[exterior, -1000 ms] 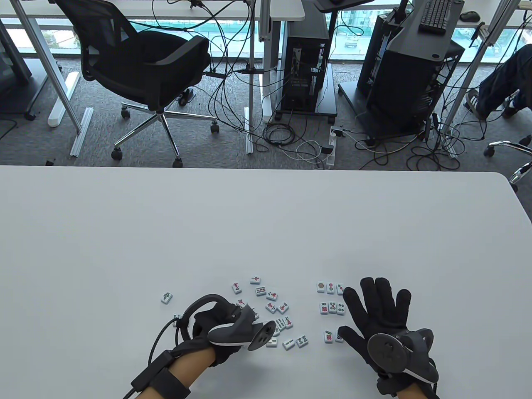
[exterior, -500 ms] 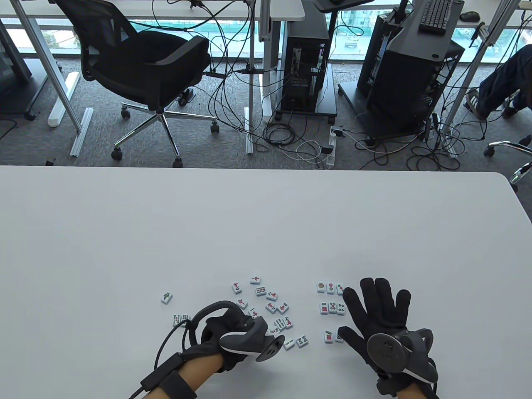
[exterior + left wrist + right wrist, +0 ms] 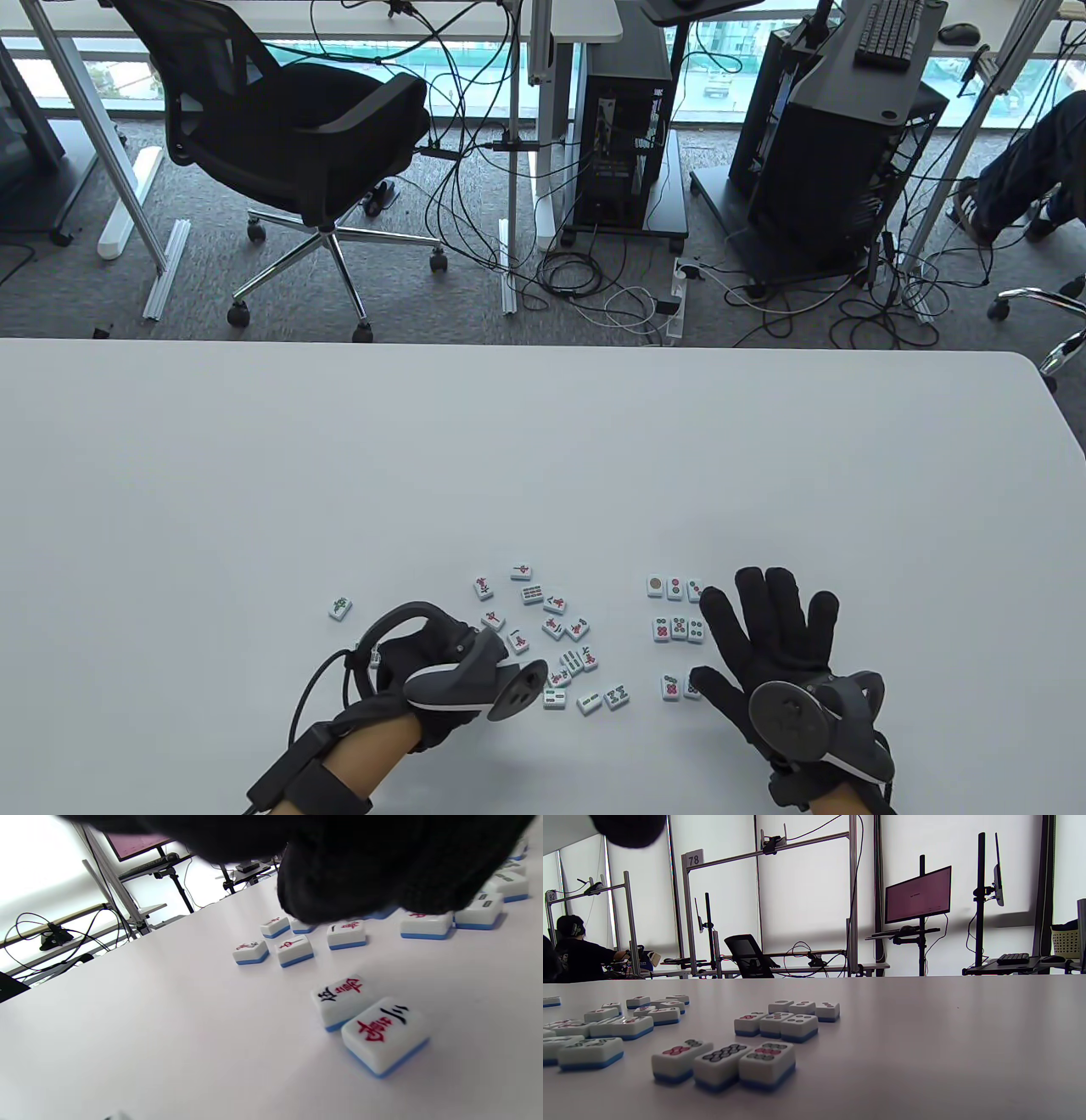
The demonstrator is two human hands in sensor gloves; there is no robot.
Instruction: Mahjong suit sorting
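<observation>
These mahjong tiles (image 3: 556, 630) should handle as small, hard, light blocks with glossy faces, so I judge they slide easily on the smooth white counter (image 3: 543, 458); I would pinch one by its two short side walls, not the slick top. Each is white on top with a blue base, faces carrying red and black characters, green bars or dots. The loose unsorted cluster lies just beyond my left hand (image 3: 441, 671), while three neat rows of dot tiles (image 3: 677, 628) sit just beside my right hand (image 3: 776, 645), which lies flat with fingers spread, holding nothing. My left hand's fingers are hidden; I cannot tell whether they grasp anything.
</observation>
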